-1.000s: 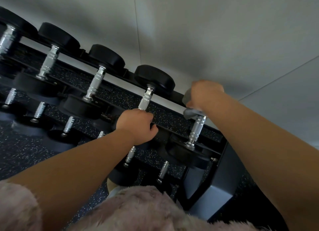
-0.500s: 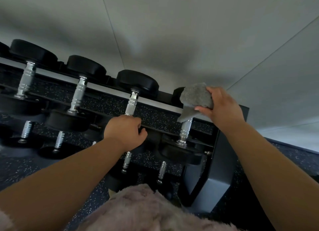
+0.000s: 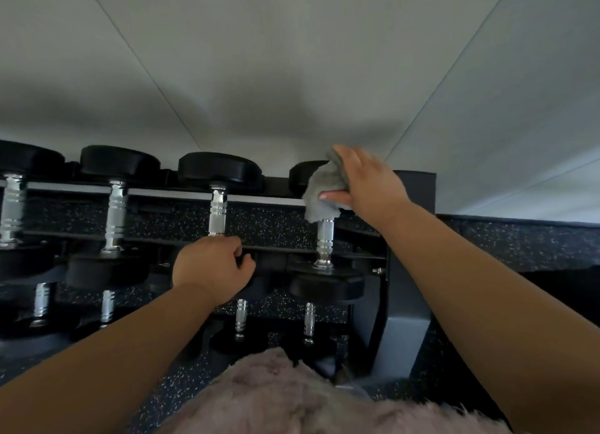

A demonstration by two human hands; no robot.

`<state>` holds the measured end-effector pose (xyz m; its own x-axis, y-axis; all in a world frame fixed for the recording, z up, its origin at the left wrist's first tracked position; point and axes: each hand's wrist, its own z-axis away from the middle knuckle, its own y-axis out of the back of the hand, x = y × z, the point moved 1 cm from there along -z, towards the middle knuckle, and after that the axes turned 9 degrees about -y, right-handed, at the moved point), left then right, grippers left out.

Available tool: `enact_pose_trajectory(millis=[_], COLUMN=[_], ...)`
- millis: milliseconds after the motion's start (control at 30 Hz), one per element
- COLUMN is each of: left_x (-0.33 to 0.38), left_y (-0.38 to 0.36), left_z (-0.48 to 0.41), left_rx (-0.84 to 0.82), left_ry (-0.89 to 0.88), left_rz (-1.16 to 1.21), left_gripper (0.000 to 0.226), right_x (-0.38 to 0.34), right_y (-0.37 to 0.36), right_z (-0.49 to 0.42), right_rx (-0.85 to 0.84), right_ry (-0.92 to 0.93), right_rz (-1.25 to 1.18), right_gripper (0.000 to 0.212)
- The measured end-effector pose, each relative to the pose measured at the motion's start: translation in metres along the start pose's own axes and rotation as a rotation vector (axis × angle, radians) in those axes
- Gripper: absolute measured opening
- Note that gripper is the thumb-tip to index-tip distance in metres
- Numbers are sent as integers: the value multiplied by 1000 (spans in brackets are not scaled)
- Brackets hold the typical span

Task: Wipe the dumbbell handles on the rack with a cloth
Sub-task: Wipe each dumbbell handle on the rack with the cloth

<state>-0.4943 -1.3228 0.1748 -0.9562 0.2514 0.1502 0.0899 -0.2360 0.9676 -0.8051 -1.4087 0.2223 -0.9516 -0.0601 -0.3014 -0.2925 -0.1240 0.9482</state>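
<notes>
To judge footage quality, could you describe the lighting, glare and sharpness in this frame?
In the head view the light is dim, with a soft shadow on the wall; the handles show glints; the cloth and right hand look slightly soft.

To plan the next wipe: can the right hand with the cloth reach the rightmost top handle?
Probably yes: the right hand holds the cloth atop that handle, whose lower part lies bare.

head cam | faces forward-down | close to rack | single view
</notes>
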Motion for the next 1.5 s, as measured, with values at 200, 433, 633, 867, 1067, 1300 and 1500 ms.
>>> enact_pose_trajectory(millis=[200, 433, 633, 867, 1067, 1300, 1500], left_x=[2, 5, 4, 3, -6, -33, -68], left_y=[5, 10, 10, 14, 11, -10, -40], left_z=[3, 4, 7, 12, 29, 110, 172], left_rx=[-23, -56, -21, -26, 28, 170, 67], left_ry=[32, 30, -7, -71, -233, -423, -473], left_rz=[27, 29, 38, 36, 28, 81, 116], left_gripper=[25, 26, 29, 33, 28, 50, 41], right_x=[20, 20, -5, -50, -87, -109, -127], right_y=[4, -3, -5, -21, -35, -50, -83], right_z=[4, 30, 84, 145, 203, 264, 310], right_rx=[-105, -62, 18, 27, -55, -12, -36], right_ry=[-149, -390, -520, -432, -365, -502, -734], right_rz=[31, 77, -73, -126, -85, -268, -468], right_gripper=[88, 49, 24, 32, 52, 45, 34])
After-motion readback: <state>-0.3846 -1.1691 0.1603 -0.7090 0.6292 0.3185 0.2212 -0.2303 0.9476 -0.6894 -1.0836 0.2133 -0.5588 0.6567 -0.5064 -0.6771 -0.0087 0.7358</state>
